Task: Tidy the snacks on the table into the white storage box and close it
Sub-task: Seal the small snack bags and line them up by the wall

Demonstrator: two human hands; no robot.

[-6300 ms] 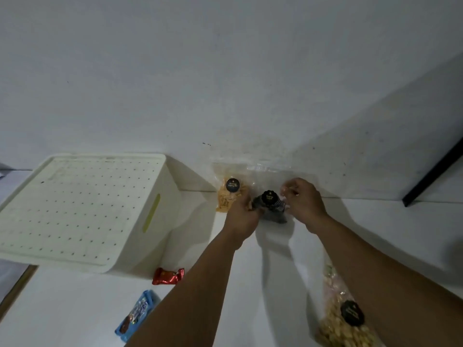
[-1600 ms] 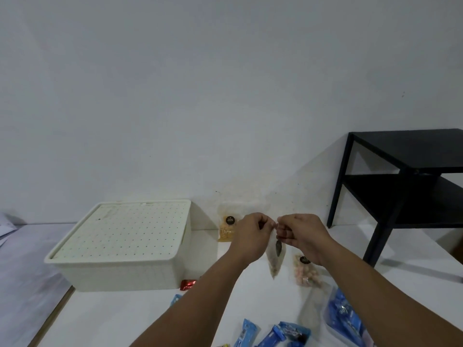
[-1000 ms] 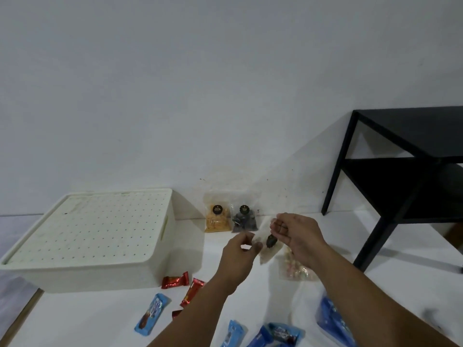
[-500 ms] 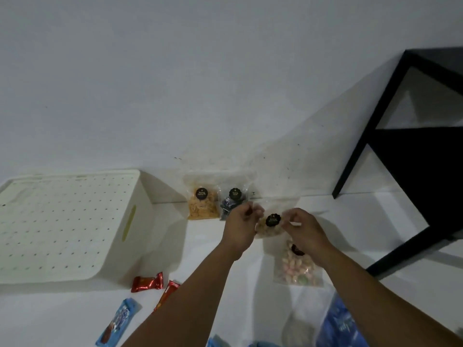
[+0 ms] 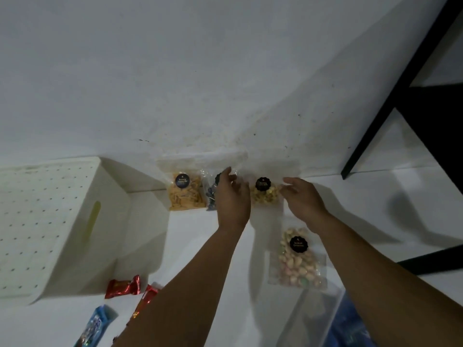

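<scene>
Head view of a white tabletop (image 5: 200,246) that meets a white wall (image 5: 200,71) along its far edge. A white rectangular plastic storage box (image 5: 105,221) with a perforated lid (image 5: 37,221) stands at the left side of the tabletop, lid on. Three clear snack pouches with round black labels lean against the wall at the far edge: a pouch of orange stick crackers (image 5: 185,194) nearest the box, a pouch of dark pieces (image 5: 211,196) just beside it and partly hidden, and a pouch of yellow nuts (image 5: 265,192) to the right.

The left hand (image 5: 231,196) reaches to the far edge with fingers straight and slightly spread, in front of the dark pouch; whether it touches that pouch cannot be told. The right hand (image 5: 302,197) lies just to the right of the yellow-nut pouch, fingers loosely extended and apart, with its fingertips at the pouch's right edge; neither hand clasps anything.

Nearer the person, a fourth clear pouch of pale pink and yellow candies (image 5: 298,264) lies flat on the tabletop, beside the right forearm. Near the box's front corner lie a red foil-wrapped candy (image 5: 122,286) and a second red wrapper (image 5: 146,298) partly covered by the left forearm. A blue snack packet (image 5: 94,326) lies at the near edge on the left, and a blue bag (image 5: 350,326) at the near right. A black metal side table (image 5: 426,121) stands at the right.
</scene>
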